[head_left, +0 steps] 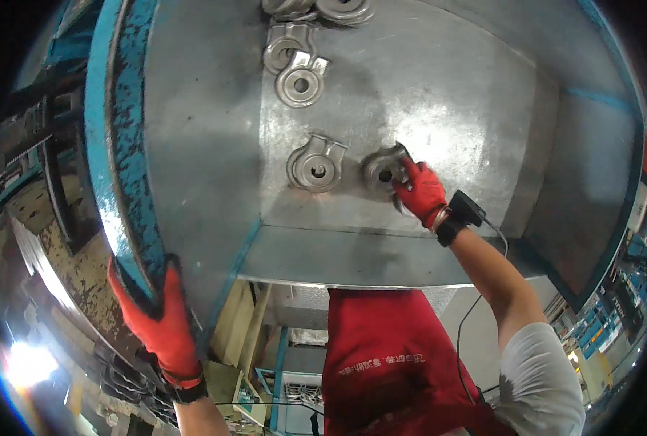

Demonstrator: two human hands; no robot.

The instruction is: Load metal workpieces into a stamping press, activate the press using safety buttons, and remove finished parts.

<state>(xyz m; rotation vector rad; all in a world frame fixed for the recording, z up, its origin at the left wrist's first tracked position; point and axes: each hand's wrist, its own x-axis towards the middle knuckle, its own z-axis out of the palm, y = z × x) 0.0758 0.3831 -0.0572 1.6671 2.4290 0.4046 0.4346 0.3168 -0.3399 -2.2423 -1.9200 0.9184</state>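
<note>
My right hand (422,193), in a red glove, has its thumb and fingers closed on the edge of a round metal part (376,171) with a centre hole, over the floor of a metal tray (440,123). Just left of it lies a similar round part (315,166) with a flat tab, apparently stacked on another. My left hand (153,323), also red-gloved, wraps round the near end of a worn blue bar (131,123) along the tray's left side.
Further up the tray lie more round parts with tabs (300,81), overlapping, and a pile at the far edge (345,9). The tray's near wall (352,251) rises before my red apron (389,341). A cable (460,330) hangs from a dark device (467,208) at my right wrist.
</note>
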